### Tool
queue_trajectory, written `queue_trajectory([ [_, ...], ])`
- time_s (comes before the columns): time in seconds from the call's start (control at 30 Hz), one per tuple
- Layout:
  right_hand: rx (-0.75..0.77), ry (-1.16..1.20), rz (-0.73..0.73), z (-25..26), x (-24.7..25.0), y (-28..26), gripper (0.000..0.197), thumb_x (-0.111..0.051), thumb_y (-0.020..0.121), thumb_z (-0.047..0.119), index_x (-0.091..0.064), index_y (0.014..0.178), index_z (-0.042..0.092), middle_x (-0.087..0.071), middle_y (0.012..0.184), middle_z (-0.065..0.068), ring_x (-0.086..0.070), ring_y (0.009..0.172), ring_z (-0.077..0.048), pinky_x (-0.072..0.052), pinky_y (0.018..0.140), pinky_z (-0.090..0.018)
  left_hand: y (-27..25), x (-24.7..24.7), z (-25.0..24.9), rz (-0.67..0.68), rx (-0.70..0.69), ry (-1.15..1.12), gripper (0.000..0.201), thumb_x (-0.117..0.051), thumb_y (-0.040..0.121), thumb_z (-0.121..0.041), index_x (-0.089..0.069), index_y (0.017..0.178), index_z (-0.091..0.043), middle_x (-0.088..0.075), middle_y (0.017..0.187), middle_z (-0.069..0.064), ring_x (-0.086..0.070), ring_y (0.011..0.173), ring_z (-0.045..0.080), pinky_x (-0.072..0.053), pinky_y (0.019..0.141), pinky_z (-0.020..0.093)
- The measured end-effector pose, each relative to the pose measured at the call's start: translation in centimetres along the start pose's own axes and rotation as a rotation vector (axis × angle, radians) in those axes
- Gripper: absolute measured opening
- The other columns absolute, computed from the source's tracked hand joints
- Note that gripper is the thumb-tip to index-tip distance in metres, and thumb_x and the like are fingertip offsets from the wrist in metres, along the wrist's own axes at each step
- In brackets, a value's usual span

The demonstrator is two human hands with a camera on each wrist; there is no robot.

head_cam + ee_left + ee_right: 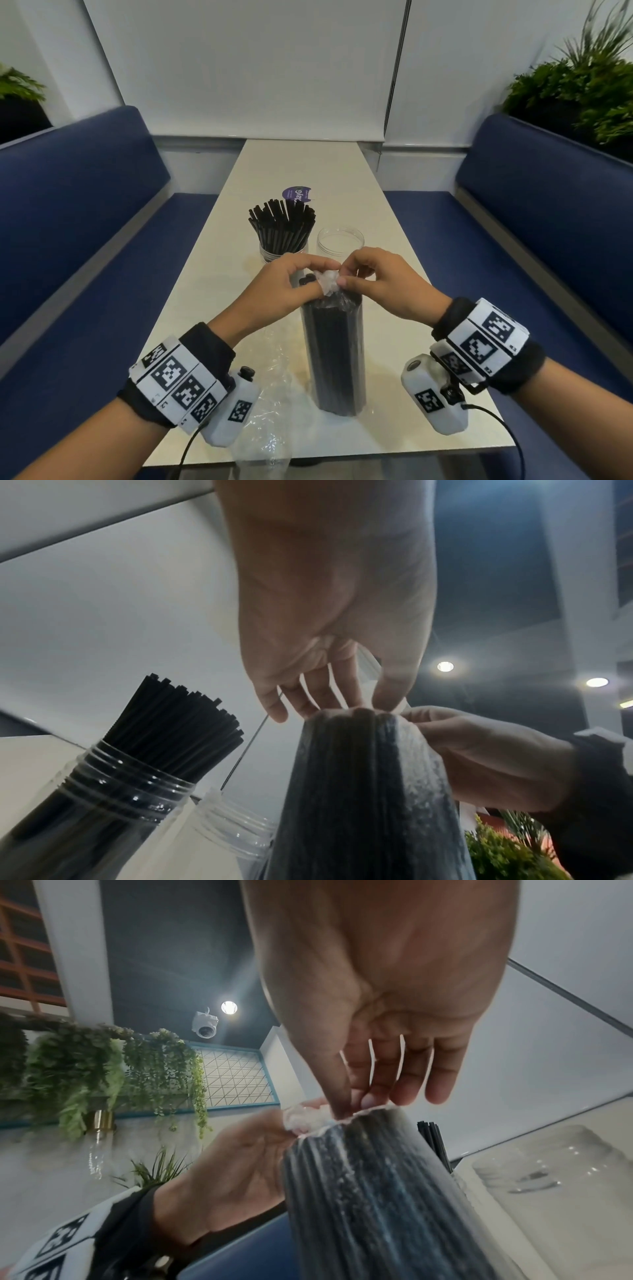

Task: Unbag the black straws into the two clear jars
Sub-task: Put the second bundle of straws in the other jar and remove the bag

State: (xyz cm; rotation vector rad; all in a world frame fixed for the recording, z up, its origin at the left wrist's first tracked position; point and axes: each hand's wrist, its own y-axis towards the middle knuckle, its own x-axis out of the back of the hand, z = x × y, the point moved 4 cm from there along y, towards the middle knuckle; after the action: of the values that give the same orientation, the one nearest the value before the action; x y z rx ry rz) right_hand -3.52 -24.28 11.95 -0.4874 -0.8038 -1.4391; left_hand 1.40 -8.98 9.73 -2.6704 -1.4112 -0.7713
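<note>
Hands work at the top of a bag (331,353) of straws standing upright near the table's (383,219) front edge. Left hand (284,287) and right hand (380,281) each pinch the bag's bunched plastic top, apparently to tear it open. Beyond stand two jars: one (281,251) already full of straws, one (340,241) empty, placed close for loading. Loose plastic (270,370) lies beside the bag.

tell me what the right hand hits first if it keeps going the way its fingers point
The left hand, most likely: the right hand points leftward across the bag top, where both pinch the plastic and their fingertips nearly meet. Depth is unclear; it might pass just above.
</note>
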Motion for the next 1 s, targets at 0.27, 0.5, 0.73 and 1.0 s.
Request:
queue_trajectory([
  [0.27,0.001,0.076,-0.047,0.3,-0.2,-0.4,0.015,-0.067,0.08,0.022,-0.061,0.077,0.009,-0.062,0.079,-0.002,-0.054,0.073,-0.018,-0.044,0.07,-0.03,-0.2,0.6,-2.0,0.064,-0.053,0.175,0.021,-0.072,0.076,-0.033,-0.07,0.096,-0.024,-0.067,0.094,-0.016,-0.054,0.099,-0.003,-0.043,0.09,0.021],
  [0.5,-0.047,0.082,0.051,0.4,0.4,-0.3,0.012,-0.063,0.083,0.025,-0.064,0.087,0.013,-0.067,0.088,-0.002,-0.056,0.072,-0.016,-0.047,0.072,-0.034,-0.3,0.7,-1.7,0.038,-0.053,0.102,0.015,-0.076,0.073,-0.02,-0.068,0.086,-0.022,-0.067,0.088,-0.011,-0.057,0.094,0.001,-0.043,0.088,0.021],
  [0.73,0.015,-0.037,0.126,1.4,0.9,0.6,0.005,-0.062,0.085,0.02,-0.063,0.087,0.015,-0.062,0.087,0.002,-0.05,0.073,-0.011,-0.045,0.075,-0.03,-0.2,0.7,-2.2,0.05,-0.086,0.148,0.021,-0.076,0.073,-0.019,-0.064,0.088,-0.028,-0.064,0.089,-0.015,-0.056,0.095,-0.002,-0.048,0.093,0.033],
  [1.0,-0.102,-0.063,-0.033,-0.1,0.1,0.6,0.005,-0.05,0.089,0.015,-0.053,0.086,0.016,-0.054,0.075,0.007,-0.047,0.064,-0.004,-0.038,0.06,-0.018,-0.9,-0.2,-2.0,-0.027,-0.173,0.122,0.021,-0.074,0.077,-0.02,-0.058,0.091,-0.02,-0.065,0.086,-0.007,-0.058,0.092,0.008,-0.047,0.091,0.03],
])
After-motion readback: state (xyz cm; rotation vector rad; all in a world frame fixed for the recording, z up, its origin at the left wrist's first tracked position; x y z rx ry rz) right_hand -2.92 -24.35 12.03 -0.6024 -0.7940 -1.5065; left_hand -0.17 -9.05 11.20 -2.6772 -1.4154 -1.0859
